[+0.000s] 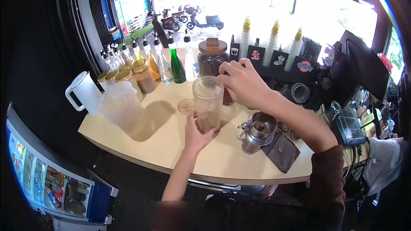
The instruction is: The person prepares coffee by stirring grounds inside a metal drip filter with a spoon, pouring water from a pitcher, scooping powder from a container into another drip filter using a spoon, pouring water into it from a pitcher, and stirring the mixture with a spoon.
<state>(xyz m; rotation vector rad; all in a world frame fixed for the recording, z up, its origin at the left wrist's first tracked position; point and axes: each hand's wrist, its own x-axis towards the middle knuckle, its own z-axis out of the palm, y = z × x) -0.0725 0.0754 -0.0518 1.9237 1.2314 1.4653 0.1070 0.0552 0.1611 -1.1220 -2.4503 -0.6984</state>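
A tall see-through jar (208, 102) stands upright on the counter in front of me. My left hand (199, 137) is wrapped round its lower part, thumb on one side and fingers on the other. At the jar's rim, my right hand (242, 79) is closed with the fingertips pointing down; what they pinch is hidden. Something thin and pale shows faintly inside the jar, but I cannot tell what it is. A round lid (186, 106) lies flat just left of the jar. Behind my right hand stands a wooden-lidded jar (212, 57) of dark beans.
Pump bottles (176, 66), gold-lidded jars (143, 75) and white pitchers (122, 107) line the left. On the right are a metal pot (260, 126) on a glass mug, a dark cloth (282, 152), a cup holder (269, 60) and a black monitor (364, 66).
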